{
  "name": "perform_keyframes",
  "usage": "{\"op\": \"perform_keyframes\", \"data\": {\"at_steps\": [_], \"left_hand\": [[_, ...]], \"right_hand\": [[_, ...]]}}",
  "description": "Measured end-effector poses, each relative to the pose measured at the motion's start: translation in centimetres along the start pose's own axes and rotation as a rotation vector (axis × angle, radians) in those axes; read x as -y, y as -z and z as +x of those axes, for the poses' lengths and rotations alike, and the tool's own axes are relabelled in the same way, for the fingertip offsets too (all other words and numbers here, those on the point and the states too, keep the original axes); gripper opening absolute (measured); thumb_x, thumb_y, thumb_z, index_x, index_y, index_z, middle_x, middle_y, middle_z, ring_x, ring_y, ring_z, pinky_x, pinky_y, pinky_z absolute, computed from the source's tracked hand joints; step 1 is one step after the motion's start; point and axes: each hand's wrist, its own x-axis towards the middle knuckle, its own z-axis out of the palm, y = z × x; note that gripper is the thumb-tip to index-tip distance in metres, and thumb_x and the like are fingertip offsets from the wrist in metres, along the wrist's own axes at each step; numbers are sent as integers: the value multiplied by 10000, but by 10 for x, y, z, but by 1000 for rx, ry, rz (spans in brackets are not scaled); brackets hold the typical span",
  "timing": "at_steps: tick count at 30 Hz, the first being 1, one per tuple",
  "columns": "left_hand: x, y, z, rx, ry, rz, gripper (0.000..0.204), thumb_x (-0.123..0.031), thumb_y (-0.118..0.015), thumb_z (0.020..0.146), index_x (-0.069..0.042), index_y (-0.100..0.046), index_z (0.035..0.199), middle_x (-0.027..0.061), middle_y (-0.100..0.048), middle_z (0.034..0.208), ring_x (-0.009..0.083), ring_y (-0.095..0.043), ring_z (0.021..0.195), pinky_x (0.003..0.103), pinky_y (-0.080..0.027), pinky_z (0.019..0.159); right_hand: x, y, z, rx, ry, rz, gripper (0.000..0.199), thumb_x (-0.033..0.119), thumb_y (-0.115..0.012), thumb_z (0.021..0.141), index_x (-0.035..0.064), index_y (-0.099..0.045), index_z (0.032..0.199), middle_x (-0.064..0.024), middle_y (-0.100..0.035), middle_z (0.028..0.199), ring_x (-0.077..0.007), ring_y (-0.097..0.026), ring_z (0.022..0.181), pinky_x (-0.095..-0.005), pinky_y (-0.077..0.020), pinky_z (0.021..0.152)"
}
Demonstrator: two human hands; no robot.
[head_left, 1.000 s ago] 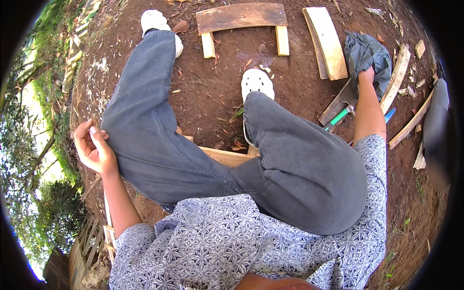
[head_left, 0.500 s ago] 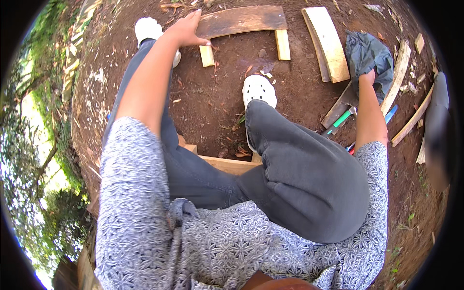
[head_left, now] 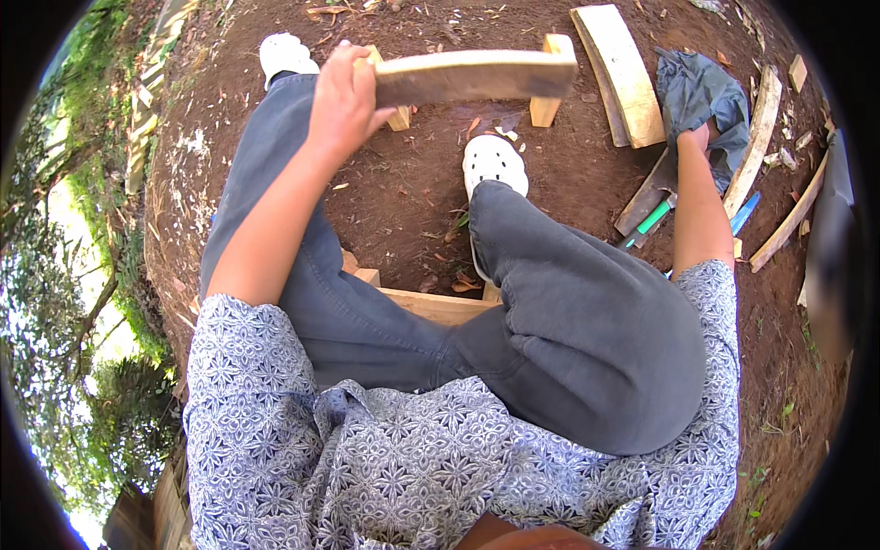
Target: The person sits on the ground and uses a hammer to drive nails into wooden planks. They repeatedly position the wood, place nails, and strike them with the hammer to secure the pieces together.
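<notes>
At the far middle stands a small wooden frame made of a curved plank (head_left: 467,77) with a short wooden block (head_left: 547,92) across each end. My left hand (head_left: 344,103) is closed round its left end, and the plank is tipped with its long edge upward. To the right, my right hand (head_left: 698,137) reaches into a crumpled dark plastic bag (head_left: 706,92) on the ground. The bag hides its fingers. A hammer with a green handle (head_left: 654,216) lies just below the bag, beside a flat dark board (head_left: 642,197).
Two thick wood pieces (head_left: 623,73) lie side by side between the frame and the bag. Curved strips of wood (head_left: 754,137) rest farther right. My white clog (head_left: 495,163) is on the soil below the frame. A light wooden beam (head_left: 431,306) shows under my legs.
The wooden frame has turned in my left hand, its plank tipping from broad face up to edge up. My left hand has come slightly nearer. My right hand stays in the bag.
</notes>
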Motion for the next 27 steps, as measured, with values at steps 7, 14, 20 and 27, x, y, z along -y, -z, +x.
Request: {"op": "perform_keyframes", "data": {"at_steps": [7,14,20,27], "left_hand": [[-11,37,-40,234,248,-462,874,-98,-903,733,-59,-334,1394,219,-490,1492,359,-538,1355,459,-490,1121],[-11,59,-47,434,328,-669,941,-94,-900,744,-67,-323,1487,170,-536,1484,311,-532,1382,441,-479,1148],[-11,54,-54,385,385,-681,874,-87,-890,753,-58,-378,1461,132,-524,1466,295,-520,1391,427,-471,1159],[-13,61,-58,358,192,-516,635,-95,-891,690,-45,-532,1211,137,-560,1224,331,-577,1177,404,-508,994]], "right_hand": [[16,42,7,105,-87,-70,722,635,-648,860,163,-605,1404,-213,-648,1356,-399,-607,1276,-472,-499,1038],[45,58,-11,84,-313,236,757,660,-652,845,80,-656,1332,-210,-652,1350,-390,-625,1230,-458,-501,1013],[36,41,-4,27,-300,358,750,617,-662,850,39,-647,1328,-201,-645,1356,-374,-632,1189,-445,-497,997],[57,43,-32,40,-413,490,691,543,-641,882,-7,-652,1301,-196,-660,1314,-345,-644,1126,-437,-490,975]]}}
